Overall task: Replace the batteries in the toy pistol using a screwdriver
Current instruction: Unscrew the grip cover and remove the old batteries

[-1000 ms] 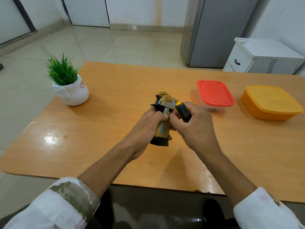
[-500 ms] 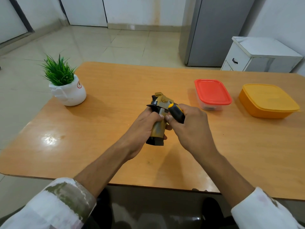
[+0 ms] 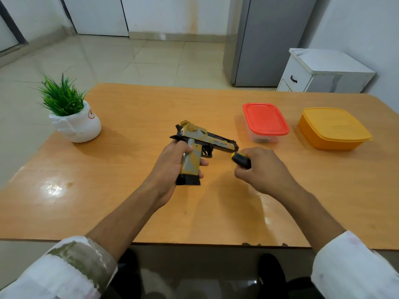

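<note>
The toy pistol [image 3: 200, 141] is yellow and grey with a black base. My left hand [image 3: 172, 160] grips its handle and holds it upright above the middle of the wooden table [image 3: 133, 117], barrel pointing right. My right hand [image 3: 263, 169] is a short way to the right of the pistol, fingers closed around the screwdriver [image 3: 241, 159]. Only the black handle with a yellow end shows, close to the muzzle; the shaft is hidden inside the hand.
A clear box with a red lid [image 3: 265, 120] and an orange box [image 3: 333, 128] stand at the right of the table. A potted green plant [image 3: 71, 113] stands at the left edge. A grey fridge [image 3: 265, 39] and white cabinet [image 3: 323, 72] stand behind.
My right hand has drawn the screwdriver away from the pistol's grip to the right. The pistol, earlier partly covered by both hands, now shows its whole barrel.
</note>
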